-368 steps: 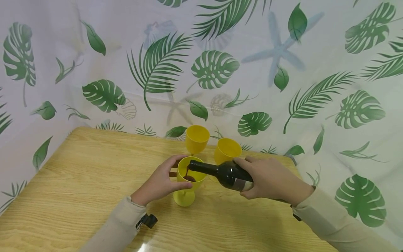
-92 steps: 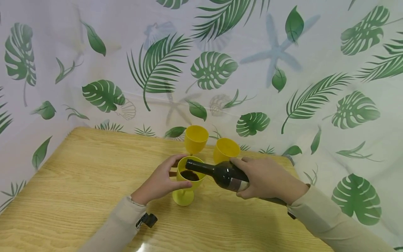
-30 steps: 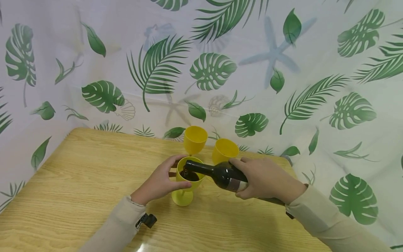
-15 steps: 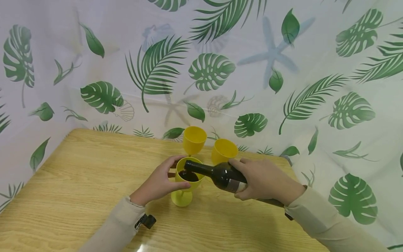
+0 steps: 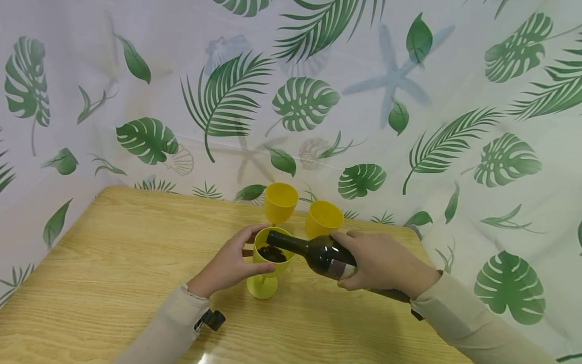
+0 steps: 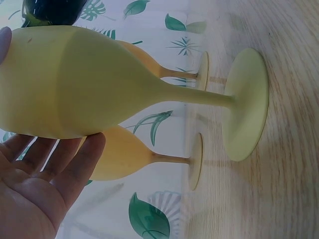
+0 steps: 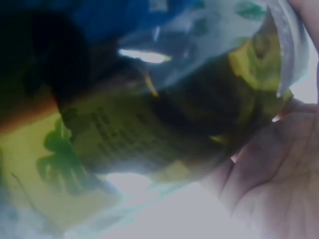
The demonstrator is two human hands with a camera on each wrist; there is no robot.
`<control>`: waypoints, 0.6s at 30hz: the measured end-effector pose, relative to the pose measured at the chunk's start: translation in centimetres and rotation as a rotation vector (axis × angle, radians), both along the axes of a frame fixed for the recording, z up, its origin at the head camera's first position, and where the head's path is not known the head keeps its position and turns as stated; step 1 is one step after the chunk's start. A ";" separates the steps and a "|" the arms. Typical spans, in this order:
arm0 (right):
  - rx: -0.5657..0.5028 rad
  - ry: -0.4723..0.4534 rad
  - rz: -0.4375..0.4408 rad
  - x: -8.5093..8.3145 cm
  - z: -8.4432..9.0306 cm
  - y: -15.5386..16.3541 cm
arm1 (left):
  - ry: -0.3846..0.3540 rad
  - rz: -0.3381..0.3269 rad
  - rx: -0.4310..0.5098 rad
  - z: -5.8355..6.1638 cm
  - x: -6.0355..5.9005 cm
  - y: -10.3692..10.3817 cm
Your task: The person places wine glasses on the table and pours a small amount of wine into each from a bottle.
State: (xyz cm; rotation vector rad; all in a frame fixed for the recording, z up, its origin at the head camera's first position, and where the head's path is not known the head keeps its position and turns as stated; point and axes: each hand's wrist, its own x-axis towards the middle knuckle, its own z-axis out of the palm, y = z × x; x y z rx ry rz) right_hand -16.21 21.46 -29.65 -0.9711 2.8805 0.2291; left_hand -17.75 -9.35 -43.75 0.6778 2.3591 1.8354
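Note:
A yellow goblet [image 5: 268, 263] stands on the wooden table [image 5: 113, 263] and holds dark red liquid. My left hand [image 5: 229, 263] curls round its bowl; in the left wrist view the fingers [image 6: 55, 164] cup the goblet [image 6: 89, 84]. My right hand [image 5: 382, 260] grips a dark wine bottle [image 5: 318, 250], tilted nearly level, with its mouth over the goblet's rim. The right wrist view is filled by the bottle [image 7: 149, 124] close up.
Two more yellow goblets [image 5: 281, 201] [image 5: 324, 218] stand just behind, near the table's far edge. A leaf-printed curtain [image 5: 295, 101] hangs behind and to the right of the table. Bare tabletop stretches to the left and the front.
Over the earlier frames the dark liquid in the goblet rose. In the last second both hands and the bottle have barely moved.

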 end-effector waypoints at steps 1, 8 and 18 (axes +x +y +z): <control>-0.002 0.002 0.001 0.0 -0.1 0.0 | 0.000 -0.001 0.002 0.0 0.0 0.0; -0.023 0.028 0.025 -0.3 -0.7 0.2 | -0.007 -0.001 0.004 0.1 0.1 0.0; -0.079 0.024 -0.010 -0.6 -1.9 0.3 | -0.004 0.013 -0.012 0.1 0.1 0.0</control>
